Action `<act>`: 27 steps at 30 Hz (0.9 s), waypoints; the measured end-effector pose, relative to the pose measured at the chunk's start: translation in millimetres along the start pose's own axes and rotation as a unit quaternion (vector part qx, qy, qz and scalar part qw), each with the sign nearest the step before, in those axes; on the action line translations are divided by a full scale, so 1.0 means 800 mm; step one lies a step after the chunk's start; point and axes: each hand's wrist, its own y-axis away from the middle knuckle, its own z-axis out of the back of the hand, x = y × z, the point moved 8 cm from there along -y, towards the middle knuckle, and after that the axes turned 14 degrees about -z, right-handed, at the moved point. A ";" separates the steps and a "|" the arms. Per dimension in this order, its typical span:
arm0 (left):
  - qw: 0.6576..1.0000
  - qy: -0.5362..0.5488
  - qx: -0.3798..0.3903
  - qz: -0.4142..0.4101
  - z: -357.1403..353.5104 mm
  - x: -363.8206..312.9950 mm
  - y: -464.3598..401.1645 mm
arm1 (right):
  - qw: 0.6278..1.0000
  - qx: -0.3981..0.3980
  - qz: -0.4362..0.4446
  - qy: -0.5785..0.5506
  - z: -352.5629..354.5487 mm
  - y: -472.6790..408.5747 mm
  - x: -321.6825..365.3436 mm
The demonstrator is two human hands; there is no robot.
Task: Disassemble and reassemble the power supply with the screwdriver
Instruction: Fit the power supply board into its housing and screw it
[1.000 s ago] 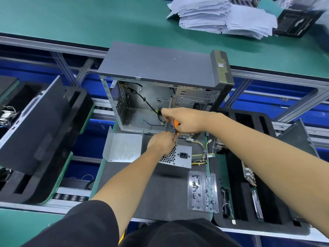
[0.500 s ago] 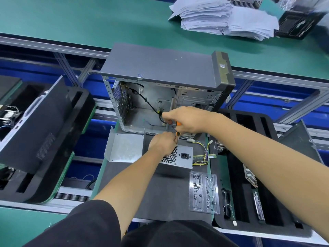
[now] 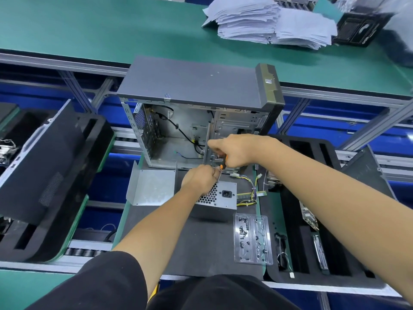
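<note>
Right hand (image 3: 237, 151) grips screwdriver (image 3: 222, 163) upright, tip down; left hand (image 3: 199, 179) pinches shaft above power supply (image 3: 220, 198).

Screwdriver (image 3: 222, 164) tip hidden behind hands.

A dark grey mat (image 3: 201, 247) carries an open computer case (image 3: 192, 90) at its far end. Nearer lie a bent metal plate (image 3: 152, 189), a grey power supply (image 3: 221, 198) with coloured wires (image 3: 249, 186), and a clear plastic tray (image 3: 252, 239) of screws.
</note>
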 end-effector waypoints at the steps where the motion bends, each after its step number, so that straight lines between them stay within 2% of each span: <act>1: 1.000 -0.004 0.000 0.000 0.000 -0.001 0.000 | 1.000 -0.007 0.011 0.010 0.002 0.003 0.001; 5: 1.000 -0.015 0.005 0.004 -0.001 0.001 0.000 | 0.996 -0.076 0.036 0.030 0.012 0.008 0.011; 11: 1.000 -0.014 -0.004 0.011 -0.004 0.003 0.000 | 0.996 -0.091 -0.003 0.006 0.002 -0.001 0.015; 17: 1.000 -0.007 -0.001 0.009 0.001 -0.001 0.002 | 0.992 -0.116 -0.044 0.038 -0.002 0.006 0.013; 21: 1.000 0.006 0.004 0.011 0.005 -0.004 0.006 | 0.994 -0.098 -0.028 0.047 0.002 0.014 0.015; 24: 1.000 -0.015 0.005 0.007 0.006 -0.006 0.005 | 0.996 -0.080 0.023 0.019 0.003 0.017 0.023; 27: 1.000 -0.030 0.007 0.004 0.003 -0.005 0.003 | 0.995 -0.092 0.029 0.021 0.004 0.015 0.030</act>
